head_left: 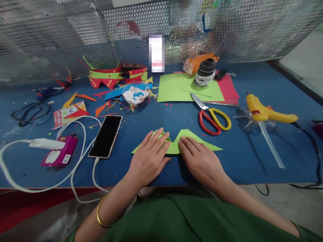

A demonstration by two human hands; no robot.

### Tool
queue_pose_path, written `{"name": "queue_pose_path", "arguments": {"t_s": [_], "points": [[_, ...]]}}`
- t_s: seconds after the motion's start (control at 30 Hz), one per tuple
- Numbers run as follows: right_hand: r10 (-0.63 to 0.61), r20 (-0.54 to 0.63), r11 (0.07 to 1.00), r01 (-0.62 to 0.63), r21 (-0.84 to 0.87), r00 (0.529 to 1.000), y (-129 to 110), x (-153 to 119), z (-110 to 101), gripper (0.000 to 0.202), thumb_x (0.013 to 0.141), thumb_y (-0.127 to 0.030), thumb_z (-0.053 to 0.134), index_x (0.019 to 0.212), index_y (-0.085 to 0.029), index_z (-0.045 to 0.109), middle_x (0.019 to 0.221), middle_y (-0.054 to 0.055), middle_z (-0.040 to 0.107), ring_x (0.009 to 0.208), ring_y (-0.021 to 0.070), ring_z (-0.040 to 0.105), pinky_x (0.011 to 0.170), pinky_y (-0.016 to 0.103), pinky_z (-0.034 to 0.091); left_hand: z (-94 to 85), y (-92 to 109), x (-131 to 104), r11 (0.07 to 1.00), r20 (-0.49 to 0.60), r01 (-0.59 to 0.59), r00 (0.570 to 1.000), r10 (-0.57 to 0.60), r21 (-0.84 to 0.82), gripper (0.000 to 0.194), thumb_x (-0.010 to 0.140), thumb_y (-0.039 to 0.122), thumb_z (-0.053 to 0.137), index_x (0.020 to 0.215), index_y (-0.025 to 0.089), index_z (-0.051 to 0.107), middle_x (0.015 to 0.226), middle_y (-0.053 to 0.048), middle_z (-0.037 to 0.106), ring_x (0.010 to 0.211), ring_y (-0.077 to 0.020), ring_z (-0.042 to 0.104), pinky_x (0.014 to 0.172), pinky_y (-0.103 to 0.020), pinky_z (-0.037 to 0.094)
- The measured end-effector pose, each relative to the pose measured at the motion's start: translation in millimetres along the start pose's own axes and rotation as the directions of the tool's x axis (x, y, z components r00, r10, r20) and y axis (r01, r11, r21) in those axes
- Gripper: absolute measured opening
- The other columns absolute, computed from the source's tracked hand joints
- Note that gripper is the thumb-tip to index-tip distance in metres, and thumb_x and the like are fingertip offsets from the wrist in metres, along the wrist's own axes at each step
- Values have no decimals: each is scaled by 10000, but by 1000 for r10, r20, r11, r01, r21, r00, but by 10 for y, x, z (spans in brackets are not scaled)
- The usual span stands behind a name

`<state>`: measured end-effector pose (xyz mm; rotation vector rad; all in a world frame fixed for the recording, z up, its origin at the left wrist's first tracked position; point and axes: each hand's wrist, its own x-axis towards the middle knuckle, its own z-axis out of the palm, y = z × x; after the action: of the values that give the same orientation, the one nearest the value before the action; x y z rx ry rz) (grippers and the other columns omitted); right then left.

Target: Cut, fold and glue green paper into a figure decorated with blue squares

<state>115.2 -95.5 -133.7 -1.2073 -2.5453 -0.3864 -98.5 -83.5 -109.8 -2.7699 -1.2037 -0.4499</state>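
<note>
A cut piece of lime-green paper point(202, 144) with two peaks and pointed ends lies flat on the blue table point(141, 125) in front of me. My left hand point(150, 156) rests on its left half, fingers stretched out over a cut slit. On the right half lies my right hand point(199, 159), palm down with the fingers extended and side by side. Parts of the paper are hidden beneath both hands. Beyond my right hand are scissors point(208, 116) with one red and one yellow handle loop, their blades parted.
A phone point(106, 136) on a white cable lies at left, near a purple packet point(62, 151). Green paper sheets point(176, 89) sit at the back under a black-wrapped cone point(207, 69). A yellow glue gun point(264, 109) stands right. Paper masks point(104, 78) and scraps lie back left.
</note>
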Motion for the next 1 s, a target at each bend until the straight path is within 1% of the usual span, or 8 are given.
{"name": "queue_pose_path", "arguments": {"t_s": [0.17, 0.3, 0.43, 0.6, 0.67, 0.8, 0.9, 1.0], "points": [[85, -94, 975, -63, 215, 992, 66, -74, 28, 255, 957, -129, 547, 1147, -51, 698, 1215, 153, 723, 1160, 286, 665, 975, 407, 570, 69, -133, -1, 985, 128, -15, 991, 37, -169, 393, 987, 366, 542, 1318, 167, 610, 1442, -76, 596, 1379, -297, 495, 1162, -535, 393], [160, -131, 931, -106, 350, 978, 95, -108, 6, 186, 951, -136, 580, 1070, -89, 715, 1128, 114, 755, 1123, 240, 686, 1001, 361, 560, 96, -143, -26, 975, 69, -5, 997, 21, -221, 304, 981, 360, 557, 1213, 193, 661, 1334, -55, 677, 1346, -297, 525, 1176, -561, 358], [160, -103, 934, -117, 337, 982, 76, -113, -22, 189, 949, -120, 578, 1084, -115, 709, 1142, 98, 752, 1126, 237, 685, 995, 374, 562, 49, -105, 0, 975, -15, 4, 1000, -7, -224, 346, 963, 312, 580, 1249, 119, 604, 1393, -149, 611, 1376, -275, 489, 1178, -475, 382], [143, -58, 948, -119, 296, 988, 54, -119, -26, 220, 960, -125, 546, 1112, -121, 705, 1165, 111, 743, 1155, 244, 670, 990, 386, 560, -6, -114, 110, 986, 134, 5, 991, 18, -167, 627, 963, 377, 557, 1492, 93, 376, 1505, -160, 508, 1425, -299, 416, 1177, -490, 368], [138, -58, 952, -117, 283, 989, 51, -130, -23, 227, 962, -128, 538, 1116, -126, 704, 1168, 110, 742, 1156, 246, 669, 987, 386, 559, -2, -130, 125, 992, 176, -31, 983, 53, -122, 581, 976, 382, 530, 1468, 88, 429, 1465, -155, 553, 1391, -309, 460, 1177, -504, 356], [145, -56, 961, -128, 244, 988, 44, -111, -51, 248, 964, -136, 521, 1149, -102, 684, 1185, 129, 732, 1129, 250, 676, 961, 372, 562, 38, -143, 78, 996, 135, -67, 988, 74, -51, 503, 999, 413, 484, 1319, 37, 583, 1341, -177, 647, 1286, -305, 566, 1159, -483, 386], [129, -27, 975, -122, 188, 991, 56, -20, -91, 415, 952, -105, 460, 1350, -42, 562, 1404, 186, 600, 1329, 292, 541, 1076, 429, 486, 66, -128, 38, 997, 106, -82, 991, 83, -15, 481, 1012, 392, 461, 1312, 39, 594, 1332, -182, 654, 1280, -306, 577, 1136, -475, 419], [0, 69, 987, -12, 163, 998, 76, 75, -84, 562, 922, -72, 400, 1480, -5, 413, 1574, 197, 395, 1485, 325, 321, 1182, 509, 357, 81, -104, 28, 996, 117, -88, 989, 86, 13, 463, 1011, 370, 466, 1332, 61, 589, 1342, -193, 644, 1288, -331, 574, 1110, -500, 442]]}}
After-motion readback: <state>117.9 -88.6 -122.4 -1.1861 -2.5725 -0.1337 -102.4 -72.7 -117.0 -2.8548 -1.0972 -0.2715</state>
